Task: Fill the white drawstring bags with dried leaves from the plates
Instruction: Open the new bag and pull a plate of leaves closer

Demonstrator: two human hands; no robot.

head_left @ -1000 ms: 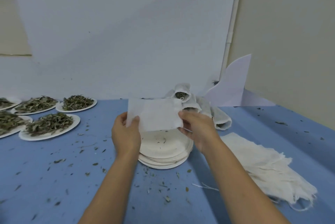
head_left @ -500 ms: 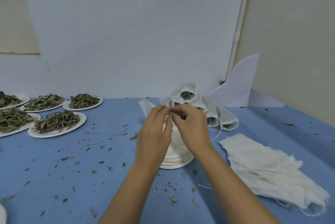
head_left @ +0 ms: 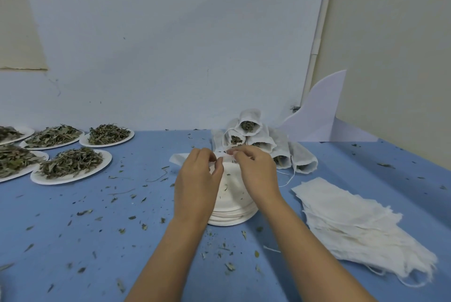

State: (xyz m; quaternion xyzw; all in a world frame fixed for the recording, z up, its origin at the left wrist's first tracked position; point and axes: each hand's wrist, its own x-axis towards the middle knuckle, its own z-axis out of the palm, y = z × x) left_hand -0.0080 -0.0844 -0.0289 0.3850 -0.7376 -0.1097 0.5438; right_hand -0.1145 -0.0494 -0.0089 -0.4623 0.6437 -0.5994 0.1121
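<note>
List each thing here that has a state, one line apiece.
flat bag, empty, held at its top edge.
left hand, pinching the flat bag.
right hand, pinching the same edge.
plate stack, empty but for leaf crumbs.
leaf plates, heaped with dried leaves.
filled bags, stuffed, mouths open, piled on their sides.
spare bags, empty, flat, stacked.

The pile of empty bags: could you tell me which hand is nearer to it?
Right. The right hand is left of the pile of empty bags; the left hand is farther left.
</note>
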